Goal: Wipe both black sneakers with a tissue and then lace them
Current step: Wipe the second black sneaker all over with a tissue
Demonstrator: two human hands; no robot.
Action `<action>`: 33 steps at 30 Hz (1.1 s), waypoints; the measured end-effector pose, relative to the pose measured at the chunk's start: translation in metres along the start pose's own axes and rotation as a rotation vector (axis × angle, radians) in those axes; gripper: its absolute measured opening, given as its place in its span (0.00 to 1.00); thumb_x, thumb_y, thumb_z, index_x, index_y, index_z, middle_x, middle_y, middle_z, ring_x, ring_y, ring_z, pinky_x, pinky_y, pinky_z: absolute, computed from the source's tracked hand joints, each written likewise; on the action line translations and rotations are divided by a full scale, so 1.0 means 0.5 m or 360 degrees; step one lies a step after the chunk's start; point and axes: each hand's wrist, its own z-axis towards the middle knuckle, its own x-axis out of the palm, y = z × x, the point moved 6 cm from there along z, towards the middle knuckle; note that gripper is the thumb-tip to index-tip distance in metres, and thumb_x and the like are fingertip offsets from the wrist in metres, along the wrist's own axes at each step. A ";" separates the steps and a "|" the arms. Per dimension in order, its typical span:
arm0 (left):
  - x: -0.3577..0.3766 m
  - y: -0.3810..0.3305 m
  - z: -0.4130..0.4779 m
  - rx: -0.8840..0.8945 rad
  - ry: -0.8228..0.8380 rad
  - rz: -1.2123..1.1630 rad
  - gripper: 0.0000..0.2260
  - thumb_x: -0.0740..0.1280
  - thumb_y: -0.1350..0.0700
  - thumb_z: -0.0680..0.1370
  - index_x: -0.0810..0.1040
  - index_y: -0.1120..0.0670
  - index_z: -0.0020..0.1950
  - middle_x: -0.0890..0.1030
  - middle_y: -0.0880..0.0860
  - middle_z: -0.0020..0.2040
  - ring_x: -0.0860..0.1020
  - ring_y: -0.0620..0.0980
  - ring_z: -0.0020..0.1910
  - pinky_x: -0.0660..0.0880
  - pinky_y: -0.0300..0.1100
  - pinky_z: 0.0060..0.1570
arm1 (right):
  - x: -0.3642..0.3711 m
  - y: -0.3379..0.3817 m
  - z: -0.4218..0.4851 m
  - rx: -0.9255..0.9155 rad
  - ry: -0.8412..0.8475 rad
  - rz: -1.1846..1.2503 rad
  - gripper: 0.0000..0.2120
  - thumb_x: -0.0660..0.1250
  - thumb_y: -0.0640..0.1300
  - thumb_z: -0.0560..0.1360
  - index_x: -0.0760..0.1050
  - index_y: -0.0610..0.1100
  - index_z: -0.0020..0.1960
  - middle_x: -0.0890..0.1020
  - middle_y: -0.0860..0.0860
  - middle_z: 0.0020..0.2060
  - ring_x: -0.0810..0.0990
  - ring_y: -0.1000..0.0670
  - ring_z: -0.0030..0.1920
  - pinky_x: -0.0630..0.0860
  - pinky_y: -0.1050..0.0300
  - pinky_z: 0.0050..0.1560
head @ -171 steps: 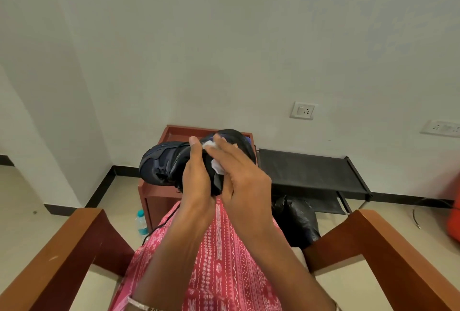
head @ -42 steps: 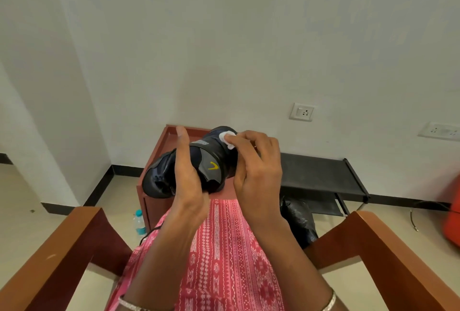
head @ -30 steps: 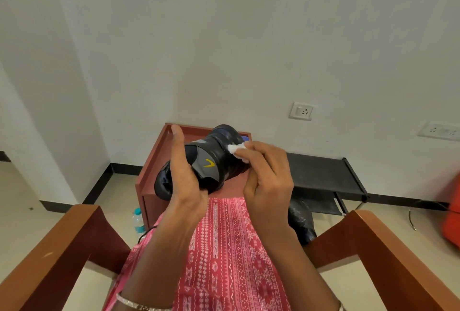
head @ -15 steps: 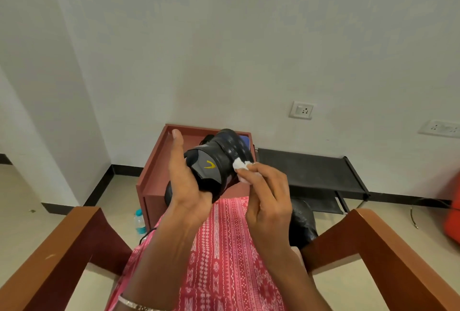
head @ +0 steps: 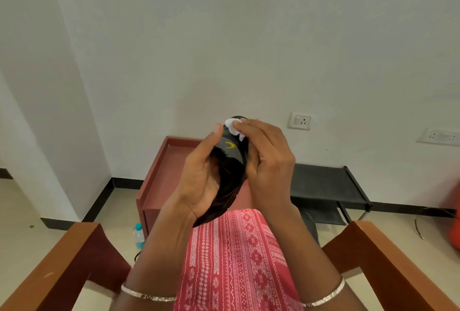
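A black sneaker with a small yellow mark on its heel is held up in front of me, heel end up and its opening facing me. My left hand grips it along its left side. My right hand presses a small crumpled white tissue against the top of the heel. Most of the sneaker is hidden between my two hands. The second sneaker is not clearly in view; a dark shape lies behind my right forearm.
A red-brown wooden table stands ahead against the white wall, with a black low rack to its right. A small water bottle stands on the floor by the table. Wooden armrests flank my lap in pink patterned cloth.
The sneaker has been turned more upright, heel up. My right hand has carried the tissue from the shoe's right side up onto the top of the heel.
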 end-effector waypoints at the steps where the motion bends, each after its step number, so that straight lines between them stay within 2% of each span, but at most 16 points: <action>1: 0.006 -0.003 0.004 0.0003 -0.0001 0.0024 0.24 0.60 0.44 0.80 0.78 0.60 0.64 0.83 0.55 0.58 0.82 0.51 0.58 0.78 0.42 0.59 | -0.004 -0.005 0.000 -0.0003 -0.0008 -0.0019 0.14 0.59 0.37 0.82 0.82 0.40 0.60 0.83 0.46 0.55 0.79 0.49 0.59 0.75 0.55 0.63; 5: 0.007 0.015 0.023 -0.0051 -0.0049 0.0132 0.28 0.55 0.39 0.81 0.78 0.60 0.66 0.82 0.59 0.62 0.81 0.54 0.61 0.77 0.46 0.60 | -0.026 -0.035 -0.051 0.0064 -0.0084 -0.0084 0.13 0.62 0.32 0.80 0.81 0.37 0.61 0.81 0.43 0.57 0.79 0.47 0.61 0.76 0.48 0.65; 8: -0.006 0.032 0.031 -0.0061 -0.0114 0.0080 0.29 0.57 0.37 0.80 0.81 0.60 0.63 0.82 0.60 0.61 0.81 0.57 0.61 0.74 0.49 0.62 | -0.036 -0.059 -0.107 0.0116 -0.0071 -0.0146 0.15 0.64 0.27 0.78 0.80 0.36 0.62 0.80 0.43 0.59 0.78 0.48 0.64 0.77 0.49 0.64; 10: -0.014 0.032 0.035 -0.0040 -0.0167 0.0019 0.29 0.59 0.36 0.78 0.84 0.60 0.58 0.82 0.62 0.61 0.81 0.59 0.61 0.73 0.52 0.64 | -0.039 -0.064 -0.126 0.0084 -0.0044 -0.0175 0.14 0.63 0.30 0.80 0.80 0.35 0.62 0.80 0.42 0.59 0.78 0.48 0.64 0.78 0.50 0.63; 13: -0.014 0.028 0.044 -0.0031 -0.0213 -0.0042 0.31 0.60 0.36 0.79 0.83 0.62 0.60 0.81 0.63 0.62 0.80 0.60 0.61 0.73 0.53 0.65 | -0.038 -0.059 -0.107 0.0051 -0.0067 -0.0163 0.14 0.59 0.38 0.84 0.81 0.35 0.59 0.82 0.41 0.56 0.79 0.47 0.62 0.78 0.51 0.62; 17: 0.006 0.019 0.063 -0.0035 -0.0175 -0.0094 0.29 0.57 0.36 0.80 0.87 0.58 0.54 0.83 0.60 0.59 0.83 0.55 0.56 0.75 0.49 0.59 | -0.030 -0.043 -0.026 0.0042 -0.0128 -0.0092 0.15 0.59 0.41 0.84 0.83 0.36 0.57 0.83 0.43 0.55 0.80 0.47 0.61 0.77 0.50 0.64; 19: 0.012 0.017 0.069 -0.0045 -0.0154 -0.0111 0.30 0.55 0.35 0.80 0.87 0.56 0.54 0.84 0.58 0.59 0.83 0.53 0.57 0.75 0.48 0.59 | -0.027 -0.036 0.005 0.0018 -0.0126 -0.0067 0.16 0.57 0.41 0.84 0.83 0.37 0.58 0.83 0.44 0.57 0.80 0.47 0.63 0.76 0.50 0.65; 22: 0.002 0.017 0.069 -0.0028 -0.0207 -0.0134 0.33 0.53 0.32 0.80 0.83 0.57 0.60 0.83 0.59 0.61 0.82 0.55 0.60 0.75 0.49 0.61 | -0.024 -0.036 -0.006 -0.0019 -0.0094 -0.0083 0.13 0.60 0.37 0.83 0.82 0.37 0.60 0.82 0.44 0.60 0.78 0.48 0.66 0.76 0.48 0.65; 25: -0.022 0.023 0.064 -0.0004 -0.0308 -0.0165 0.34 0.53 0.31 0.79 0.82 0.59 0.60 0.83 0.60 0.60 0.81 0.57 0.61 0.75 0.51 0.62 | -0.026 -0.046 -0.080 0.0029 -0.0075 -0.0111 0.13 0.65 0.30 0.79 0.80 0.36 0.62 0.80 0.44 0.63 0.77 0.48 0.68 0.78 0.47 0.64; 29: -0.039 0.043 0.060 -0.0026 -0.0381 -0.0247 0.34 0.54 0.31 0.79 0.85 0.58 0.54 0.84 0.60 0.58 0.83 0.57 0.58 0.75 0.53 0.60 | -0.028 -0.044 -0.140 0.0012 -0.0079 -0.0245 0.11 0.68 0.32 0.78 0.82 0.36 0.59 0.82 0.44 0.60 0.80 0.47 0.64 0.80 0.48 0.60; 31: -0.038 0.052 0.061 -0.0051 -0.0390 -0.0245 0.34 0.54 0.31 0.79 0.85 0.58 0.56 0.84 0.60 0.59 0.82 0.58 0.60 0.74 0.53 0.63 | -0.031 -0.040 -0.115 0.0006 -0.0136 -0.0304 0.09 0.67 0.34 0.79 0.84 0.37 0.56 0.84 0.45 0.56 0.82 0.47 0.60 0.79 0.52 0.60; 33: -0.034 0.055 0.061 -0.0052 -0.0396 -0.0250 0.34 0.53 0.30 0.79 0.83 0.57 0.60 0.84 0.60 0.59 0.81 0.57 0.60 0.74 0.53 0.64 | -0.032 -0.032 -0.070 0.0005 -0.0177 -0.0307 0.14 0.60 0.39 0.83 0.85 0.38 0.54 0.85 0.46 0.54 0.82 0.47 0.55 0.77 0.60 0.60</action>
